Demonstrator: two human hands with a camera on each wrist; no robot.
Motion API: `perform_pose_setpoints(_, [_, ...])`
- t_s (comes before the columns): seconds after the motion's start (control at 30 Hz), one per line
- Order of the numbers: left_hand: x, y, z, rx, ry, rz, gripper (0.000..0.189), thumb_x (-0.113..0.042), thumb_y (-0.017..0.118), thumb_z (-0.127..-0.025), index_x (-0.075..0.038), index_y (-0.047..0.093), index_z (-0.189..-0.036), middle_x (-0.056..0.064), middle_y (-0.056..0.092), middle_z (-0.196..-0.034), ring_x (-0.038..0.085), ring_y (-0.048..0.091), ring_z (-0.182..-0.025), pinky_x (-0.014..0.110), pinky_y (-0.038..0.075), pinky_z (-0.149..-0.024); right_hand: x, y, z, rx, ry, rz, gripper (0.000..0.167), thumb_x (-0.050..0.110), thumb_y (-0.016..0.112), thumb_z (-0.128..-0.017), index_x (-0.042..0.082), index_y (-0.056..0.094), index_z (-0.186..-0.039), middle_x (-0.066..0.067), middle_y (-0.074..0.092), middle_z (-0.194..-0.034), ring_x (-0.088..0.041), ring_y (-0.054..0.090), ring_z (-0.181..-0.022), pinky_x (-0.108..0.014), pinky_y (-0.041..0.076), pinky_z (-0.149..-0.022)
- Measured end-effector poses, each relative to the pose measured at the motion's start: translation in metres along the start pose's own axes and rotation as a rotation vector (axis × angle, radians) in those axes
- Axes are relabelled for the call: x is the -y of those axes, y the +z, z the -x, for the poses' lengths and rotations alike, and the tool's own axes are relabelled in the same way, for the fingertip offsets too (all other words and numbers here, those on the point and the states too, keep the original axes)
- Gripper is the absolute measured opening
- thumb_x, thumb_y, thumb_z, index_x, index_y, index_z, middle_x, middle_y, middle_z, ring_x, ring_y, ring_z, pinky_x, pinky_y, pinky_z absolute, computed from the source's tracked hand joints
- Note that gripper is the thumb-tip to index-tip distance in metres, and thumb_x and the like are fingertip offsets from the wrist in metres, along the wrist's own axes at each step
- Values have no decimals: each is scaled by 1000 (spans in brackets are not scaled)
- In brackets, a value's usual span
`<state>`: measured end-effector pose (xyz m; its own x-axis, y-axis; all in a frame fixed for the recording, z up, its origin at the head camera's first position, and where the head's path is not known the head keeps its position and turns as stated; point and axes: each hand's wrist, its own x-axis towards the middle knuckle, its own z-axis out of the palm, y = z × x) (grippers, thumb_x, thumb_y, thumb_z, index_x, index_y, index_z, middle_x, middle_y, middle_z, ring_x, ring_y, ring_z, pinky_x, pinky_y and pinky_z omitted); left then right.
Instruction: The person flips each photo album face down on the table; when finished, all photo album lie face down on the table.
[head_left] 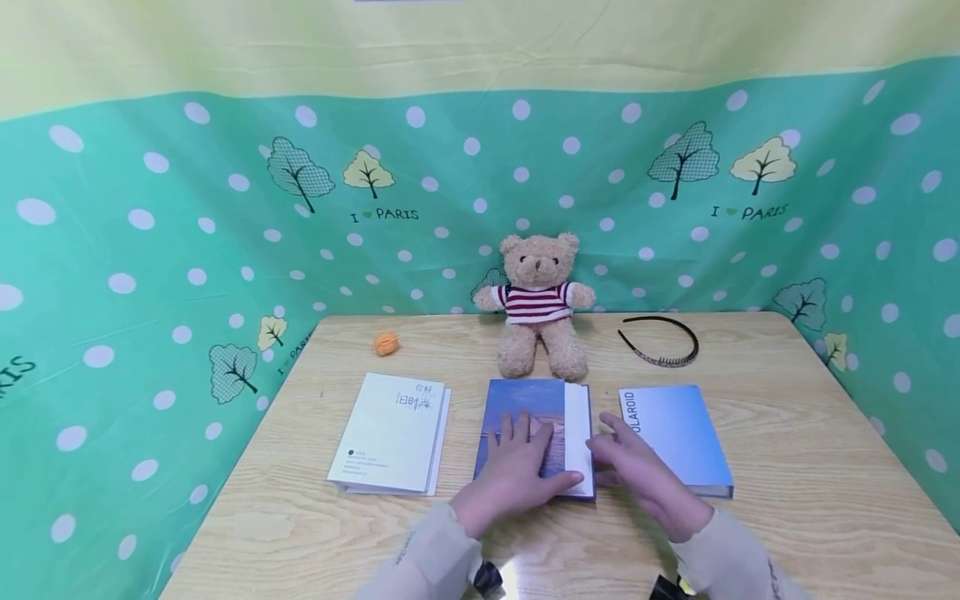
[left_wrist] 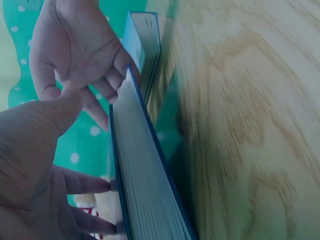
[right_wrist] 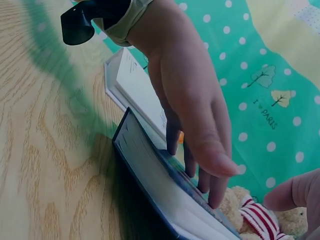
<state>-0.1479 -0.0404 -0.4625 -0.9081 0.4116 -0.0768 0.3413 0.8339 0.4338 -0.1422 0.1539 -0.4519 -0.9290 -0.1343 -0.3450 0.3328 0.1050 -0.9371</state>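
Observation:
A blue hardcover book with a sunset-sky picture lies on the table. A white strip shows along its right side. My left hand rests on the cover, fingers spread, thumb reaching over the strip. In the right wrist view the same left hand lies across the book's top. My right hand is at the book's right edge with its fingers loosely bent. In the left wrist view this right hand has fingers by the book's corner; whether they touch it is unclear. The thick page block shows between the covers.
A white book lies to the left, and a blue POLAROID book to the right, partly behind my right hand. Behind sit a teddy bear, an orange lump and a dark headband. A green dotted cloth hangs beyond the table.

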Motion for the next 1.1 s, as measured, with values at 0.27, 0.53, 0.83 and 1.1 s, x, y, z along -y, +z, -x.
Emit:
perform_pose_setpoints(0.27, [-13,-1,-3,-39,14,-16,97,-73,59,-79,-13,35,-152,31,25,-152,56,17,-138,74,21,-104,1,0,-1,-16,-19,-17,68,13,52,-94,-8,18,-150,-31,47,-132,-31,59,-104,-39,55,-82])
perform_pose_setpoints(0.53, [-18,-1,-5,-50,23,2,99,-71,63,-78,-10,33,-151,31,27,-151,54,22,-138,71,26,-103,4,-1,-1,-34,-56,-50,59,11,51,-94,-2,30,-148,-23,59,-120,-27,62,-97,-38,55,-79])
perform_pose_setpoints(0.83, [-22,-3,-9,-57,22,61,107,-76,60,-76,-11,27,-154,30,27,-152,48,25,-139,64,31,-105,7,-1,1,-49,-108,-45,56,6,50,-95,2,32,-147,-19,52,-120,-25,57,-101,-37,53,-81])
perform_pose_setpoints(1.1, [-24,-10,-8,-35,32,131,110,-77,60,-75,-12,23,-155,31,27,-151,48,26,-139,59,36,-104,12,1,4,-39,-150,-16,58,2,53,-93,4,34,-147,-21,44,-127,-27,53,-105,-37,54,-81])
